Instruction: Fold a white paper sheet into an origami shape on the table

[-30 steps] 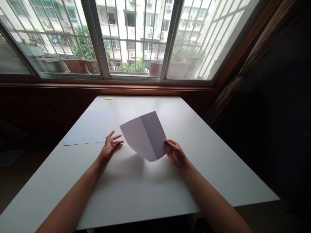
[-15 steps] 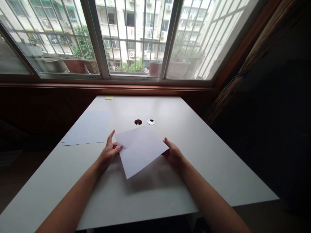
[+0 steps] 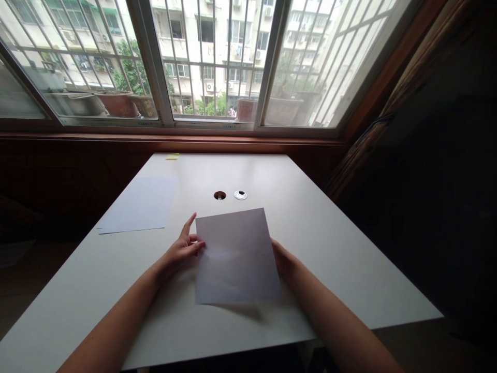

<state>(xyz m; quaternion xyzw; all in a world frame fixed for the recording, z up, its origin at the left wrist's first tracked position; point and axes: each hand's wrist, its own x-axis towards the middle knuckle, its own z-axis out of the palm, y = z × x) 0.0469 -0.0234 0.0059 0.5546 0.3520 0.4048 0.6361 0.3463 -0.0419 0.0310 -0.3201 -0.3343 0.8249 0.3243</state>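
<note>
A square-looking sheet of paper (image 3: 236,259) is held up over the white table, its face tilted toward me and in shade. My left hand (image 3: 186,246) pinches its left edge, thumb on the near face and index finger stretched away from the sheet. At the right edge, my right hand (image 3: 283,259) grips the paper from behind, with most of its fingers hidden by the sheet. More paper (image 3: 135,207) lies flat on the table's left part, away from both hands.
The white table (image 3: 341,269) stands against a barred window (image 3: 213,62). A round cable hole (image 3: 219,195) and a silvery ring-shaped cover (image 3: 240,195) are beyond the held sheet. Yellow strips (image 3: 172,156) lie at the far left edge. A curtain (image 3: 380,124) hangs on the right.
The held sheet has turned so its top edge is nearly level, and it now tilts up toward me and looks darker. Both hands have shifted slightly right and downward.
</note>
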